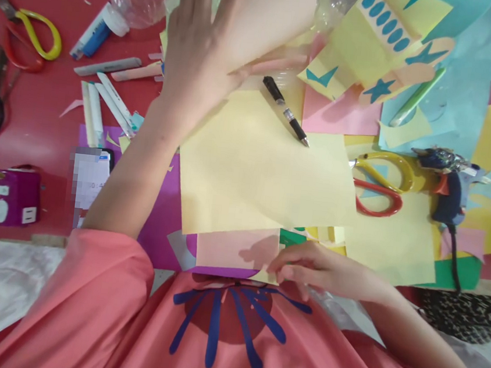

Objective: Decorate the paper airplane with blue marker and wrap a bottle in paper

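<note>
My left hand (199, 38), blurred, reaches to the far side of the table. A pale cream sheet of paper (274, 20) is raised between its thumb and fingers, and part of the grip is hidden. Close to my body, my right hand (311, 270) hovers loosely with bent fingers, its fingertips by a small pale yellow scrap (265, 277) at the table edge. Between the hands lies a large pale yellow sheet (264, 174), and a black pen (286, 111) rests across its top. Below it is a pink sheet (234, 247).
Yellow-and-red scissors (388, 158) and a blue glue gun (450, 197) with a cord lie right. Decorated yellow paper (365, 44) stands at back right. On the left are pens (114, 100), a glue tube (97, 34), other scissors (42, 28), a phone (92, 176) and a purple box (11, 197).
</note>
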A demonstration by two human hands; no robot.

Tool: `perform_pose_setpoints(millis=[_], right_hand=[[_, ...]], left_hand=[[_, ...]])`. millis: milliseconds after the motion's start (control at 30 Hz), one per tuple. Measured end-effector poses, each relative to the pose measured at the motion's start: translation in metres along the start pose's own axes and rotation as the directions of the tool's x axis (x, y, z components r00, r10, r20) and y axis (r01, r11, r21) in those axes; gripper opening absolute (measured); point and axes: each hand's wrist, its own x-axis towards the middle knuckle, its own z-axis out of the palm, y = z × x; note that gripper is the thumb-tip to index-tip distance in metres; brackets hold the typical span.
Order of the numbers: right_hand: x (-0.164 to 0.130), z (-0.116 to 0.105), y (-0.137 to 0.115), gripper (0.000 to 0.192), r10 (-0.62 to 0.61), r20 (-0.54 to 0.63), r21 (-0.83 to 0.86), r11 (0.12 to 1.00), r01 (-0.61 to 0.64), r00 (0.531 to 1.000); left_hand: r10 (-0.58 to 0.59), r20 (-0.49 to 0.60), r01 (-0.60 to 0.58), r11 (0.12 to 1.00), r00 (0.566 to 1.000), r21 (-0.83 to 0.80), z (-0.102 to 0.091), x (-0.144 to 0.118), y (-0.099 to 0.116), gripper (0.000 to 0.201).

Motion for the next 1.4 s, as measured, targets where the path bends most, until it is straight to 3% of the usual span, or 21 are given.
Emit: perform_pose_setpoints(millis=[67, 100, 133, 200, 233, 267, 367, 500, 600, 667, 700, 767, 800, 867, 967, 1067, 1167, 1233, 1300, 1333, 1400], right_hand=[[-0.003, -0.015, -0.014, 0.035, -0.162, -0.136, -0.164, 0.977, 0.14, 0.977], [-0.001, -0.024, -0.02, 0.033, -0.251, -0.274, -0.28, 0.944, 0.173, 0.928], [0.003, -0.033, -0.025, 0.029, -0.356, -0.391, -0.422, 0.889, 0.179, 0.849], [0.017, -0.053, -0.031, 0.021, -0.581, -0.533, -0.711, 0.702, 0.046, 0.615], [0.026, -0.063, -0.033, 0.019, -0.668, -0.507, -0.808, 0.589, -0.03, 0.544], [0.036, -0.073, -0.034, 0.019, -0.717, -0.469, -0.861, 0.5, -0.088, 0.516], [0.061, -0.098, -0.036, 0.023, -0.73, -0.409, -0.907, 0.389, -0.159, 0.547], [0.074, -0.126, -0.04, 0.021, -0.697, -0.445, -0.894, 0.388, -0.226, 0.562], [0.071, -0.143, -0.043, 0.022, -0.704, -0.496, -0.868, 0.386, -0.312, 0.508], [0.068, -0.151, -0.043, 0.027, -0.722, -0.504, -0.862, 0.381, -0.335, 0.475], [0.067, -0.153, -0.043, 0.029, -0.731, -0.495, -0.866, 0.373, -0.332, 0.469], [0.065, -0.151, -0.042, 0.028, -0.753, -0.47, -0.879, 0.356, -0.317, 0.461], [0.064, -0.149, -0.042, 0.026, -0.765, -0.461, -0.884, 0.352, -0.307, 0.45], [0.061, -0.14, -0.04, 0.022, -0.788, -0.447, -0.892, 0.356, -0.278, 0.423], [0.056, -0.124, -0.033, 0.021, -0.795, -0.433, -0.901, 0.375, -0.217, 0.424], [0.049, -0.113, -0.022, 0.028, -0.774, -0.424, -0.906, 0.374, -0.201, 0.47], [0.042, -0.11, -0.013, 0.032, -0.78, -0.407, -0.913, 0.341, -0.222, 0.475], [0.038, -0.109, -0.01, 0.031, -0.802, -0.389, -0.92, 0.312, -0.237, 0.453], [0.035, -0.107, -0.009, 0.03, -0.82, -0.362, -0.931, 0.29, -0.223, 0.444], [0.035, -0.105, -0.009, 0.03, -0.82, -0.341, -0.939, 0.278, -0.201, 0.46], [0.037, -0.102, -0.01, 0.029, -0.804, -0.288, -0.958, 0.251, -0.142, 0.52]], left_hand=[[-0.027, 0.078, 0.019, 0.995, 0.997, 0.097, 0.002, 0.002, -0.007, 0.073], [-0.025, 0.099, 0.014, 0.994, 0.995, 0.108, 0.004, 0.003, -0.01, 0.072], [-0.016, 0.091, 0.006, 0.994, 0.996, 0.108, 0.006, 0.003, -0.013, 0.07], [0.037, 0.041, -0.039, 0.998, 0.998, 0.052, 0.009, 0.004, -0.017, 0.062], [0.07, 0.016, -0.07, 0.997, 0.997, 0.027, 0.01, 0.004, -0.018, 0.06], [0.098, 0.0, -0.098, 0.995, 0.995, 0.009, 0.011, 0.004, -0.019, 0.06], [0.116, 0.01, -0.116, 0.993, 0.993, 0.002, 0.014, 0.005, -0.018, 0.066], [0.023, 0.042, -0.024, 0.999, 0.999, 0.034, 0.012, -0.001, -0.013, 0.072], [0.049, -0.035, -0.048, 0.999, 0.998, 0.006, 0.008, -0.017, -0.001, 0.069], [0.063, -0.047, -0.065, 0.997, 0.997, -0.036, 0.009, -0.031, 0.011, 0.053], [0.171, -0.011, -0.172, 0.982, 0.985, -0.073, 0.013, -0.038, 0.017, 0.049], [0.366, 0.102, -0.344, 0.921, 0.925, -0.181, 0.025, -0.05, 0.025, 0.043], [0.414, 0.126, -0.382, 0.898, 0.901, -0.217, 0.033, -0.055, 0.027, 0.041], [0.438, 0.099, -0.405, 0.88, 0.893, -0.248, 0.047, -0.06, 0.025, 0.046], [0.432, 0.095, -0.398, 0.881, 0.897, -0.256, 0.055, -0.06, 0.012, 0.051], [0.325, 0.185, -0.293, 0.939, 0.928, -0.181, 0.041, -0.057, 0.0, 0.053], [0.203, 0.142, -0.19, 0.977, 0.969, -0.098, 0.025, -0.066, 0.002, 0.052], [0.31, 0.207, -0.283, 0.947, 0.928, -0.153, 0.022, -0.084, 0.011, 0.055], [0.501, 0.281, -0.442, 0.862, 0.819, -0.249, 0.025, -0.108, 0.022, 0.07], [0.567, 0.304, -0.498, 0.822, 0.766, -0.276, 0.029, -0.121, 0.026, 0.083], [0.62, 0.318, -0.556, 0.784, 0.717, -0.274, 0.036, -0.142, 0.029, 0.096]])
